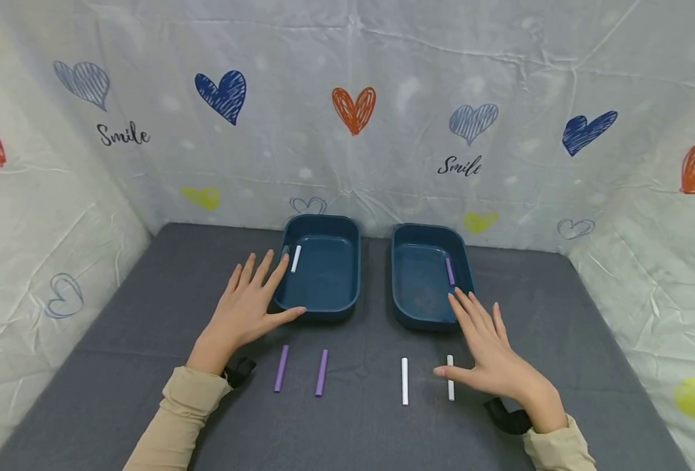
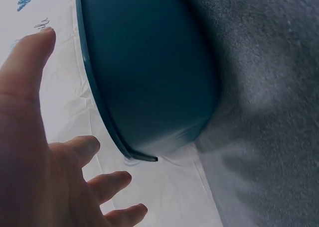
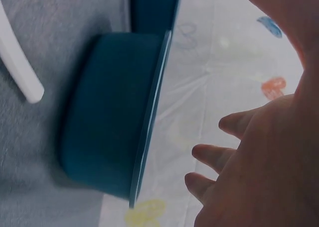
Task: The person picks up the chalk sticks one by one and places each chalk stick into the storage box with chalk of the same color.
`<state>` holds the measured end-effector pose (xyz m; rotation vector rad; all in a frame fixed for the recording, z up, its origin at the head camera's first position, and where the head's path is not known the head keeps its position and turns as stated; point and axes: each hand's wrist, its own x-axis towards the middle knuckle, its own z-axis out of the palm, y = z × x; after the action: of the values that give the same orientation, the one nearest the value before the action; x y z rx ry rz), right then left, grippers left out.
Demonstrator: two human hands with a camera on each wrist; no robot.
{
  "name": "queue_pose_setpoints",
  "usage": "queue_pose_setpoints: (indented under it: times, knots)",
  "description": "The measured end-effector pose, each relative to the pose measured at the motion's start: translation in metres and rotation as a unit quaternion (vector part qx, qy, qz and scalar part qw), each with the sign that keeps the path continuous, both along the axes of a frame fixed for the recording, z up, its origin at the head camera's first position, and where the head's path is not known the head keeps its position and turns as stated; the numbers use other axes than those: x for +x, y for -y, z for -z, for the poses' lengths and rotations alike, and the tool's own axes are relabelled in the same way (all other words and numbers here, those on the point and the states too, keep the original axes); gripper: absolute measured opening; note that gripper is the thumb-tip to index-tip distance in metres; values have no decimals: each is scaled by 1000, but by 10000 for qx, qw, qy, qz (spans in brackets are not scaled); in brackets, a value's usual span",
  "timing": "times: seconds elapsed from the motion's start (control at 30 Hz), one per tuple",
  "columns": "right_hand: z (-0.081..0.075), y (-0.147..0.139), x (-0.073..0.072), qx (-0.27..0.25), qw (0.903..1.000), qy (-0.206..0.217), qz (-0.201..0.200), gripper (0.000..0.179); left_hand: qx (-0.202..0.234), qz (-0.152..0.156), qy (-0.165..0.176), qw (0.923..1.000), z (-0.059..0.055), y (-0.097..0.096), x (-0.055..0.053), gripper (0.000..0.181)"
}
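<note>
My left hand (image 1: 247, 311) is spread above the near left corner of the left blue tray (image 1: 323, 309), with nothing in its fingers. Inside that tray a white chalk stick (image 1: 296, 259) leans along the left wall. Over the near right corner of the right blue tray (image 1: 423, 322) hovers my right hand (image 1: 491, 347), its fingers extended and holding nothing. A purple chalk stick (image 1: 450, 271) lies in this tray by its right wall. In the right wrist view the fingers stand beside the tray's rim (image 3: 149, 122).
Two purple sticks (image 1: 281, 369) lie on the grey cloth before the left tray. Two white sticks (image 1: 405, 381) lie before the right one, the farther right partly behind my thumb. A white curtain (image 1: 300, 150) with hearts encloses the table's back and sides.
</note>
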<state>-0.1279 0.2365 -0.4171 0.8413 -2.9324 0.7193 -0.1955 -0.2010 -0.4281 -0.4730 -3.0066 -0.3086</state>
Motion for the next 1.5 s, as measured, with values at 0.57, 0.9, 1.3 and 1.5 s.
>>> queue_pose_setpoints:
  times: [0.57,0.9,1.3,1.5]
  knots:
    - [-6,37,0,42,9978,238,-619,116,120,0,211,9997,7,-11,-18,119]
    - [-7,56,5,-120,9906,1124,-773,116,444,191,396,9980,15,-12,-27,131]
    - [-4,63,8,239,9922,940,-787,107,552,191,536,9968,18,-13,-27,132]
    - [2,67,7,601,9886,1217,-656,97,596,228,532,9965,17,-14,-27,131]
